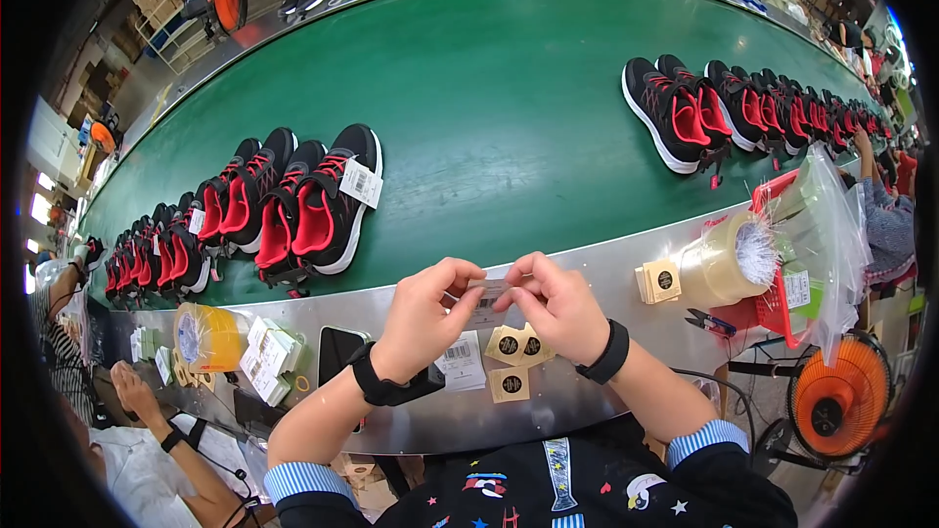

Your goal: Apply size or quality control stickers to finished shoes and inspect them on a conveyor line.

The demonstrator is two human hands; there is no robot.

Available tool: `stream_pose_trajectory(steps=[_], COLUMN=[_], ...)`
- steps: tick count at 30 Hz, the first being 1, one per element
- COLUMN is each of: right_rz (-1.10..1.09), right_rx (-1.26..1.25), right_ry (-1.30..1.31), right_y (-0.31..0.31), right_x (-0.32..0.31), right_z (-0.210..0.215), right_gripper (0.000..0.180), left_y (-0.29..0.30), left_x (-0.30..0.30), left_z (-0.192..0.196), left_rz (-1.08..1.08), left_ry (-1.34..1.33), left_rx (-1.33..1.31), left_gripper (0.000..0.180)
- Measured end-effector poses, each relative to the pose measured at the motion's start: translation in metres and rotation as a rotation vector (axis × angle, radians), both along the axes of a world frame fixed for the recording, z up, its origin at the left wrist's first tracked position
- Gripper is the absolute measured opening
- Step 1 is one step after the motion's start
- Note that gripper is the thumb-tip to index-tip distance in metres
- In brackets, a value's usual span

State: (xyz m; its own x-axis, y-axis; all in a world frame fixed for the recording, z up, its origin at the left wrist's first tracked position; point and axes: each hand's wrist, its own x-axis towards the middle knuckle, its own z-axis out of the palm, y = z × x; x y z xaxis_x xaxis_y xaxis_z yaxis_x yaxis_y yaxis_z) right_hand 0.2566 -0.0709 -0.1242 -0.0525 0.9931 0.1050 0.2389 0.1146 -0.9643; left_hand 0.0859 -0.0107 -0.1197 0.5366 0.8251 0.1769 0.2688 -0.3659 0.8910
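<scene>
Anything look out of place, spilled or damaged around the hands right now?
Only slightly: the loose tan cards on the metal ledge lie at uneven angles, some overlapping, whereas the stack of tan cards by the wide tape roll is gathered together. I see no spill or damage there.

Shoes (313, 220) line the green belt (509, 117), cards (509, 385) the ledge (611, 279).

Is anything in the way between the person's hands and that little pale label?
Nothing that I can see. The left hand and right hand hold the little pale label at their fingertips. The square stickers lie nearer the person's body, not between.
</scene>
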Motion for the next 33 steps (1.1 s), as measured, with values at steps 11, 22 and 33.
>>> stream_pose_trajectory(steps=[11,22,33], right_rz=[0.057,0.045,-0.028], right_rx=[-0.017,-0.062,0.072], right_ry=[-0.041,0.117,0.27], right_y=[0.0,0.0,0.003], right_x=[0.003,0.011,0.007], right_z=[0.005,-0.002,0.001], right_gripper=[0.034,0.041,0.051], left_y=[-0.006,-0.002,-0.001], left_x=[0.011,0.017,0.03], left_z=[0.0,0.004,-0.01], left_rz=[-0.022,-0.237,-0.073], left_ry=[-0.025,-0.146,-0.45], left_rx=[0.074,-0.164,-0.562], left_gripper=[0.013,0.009,0.008])
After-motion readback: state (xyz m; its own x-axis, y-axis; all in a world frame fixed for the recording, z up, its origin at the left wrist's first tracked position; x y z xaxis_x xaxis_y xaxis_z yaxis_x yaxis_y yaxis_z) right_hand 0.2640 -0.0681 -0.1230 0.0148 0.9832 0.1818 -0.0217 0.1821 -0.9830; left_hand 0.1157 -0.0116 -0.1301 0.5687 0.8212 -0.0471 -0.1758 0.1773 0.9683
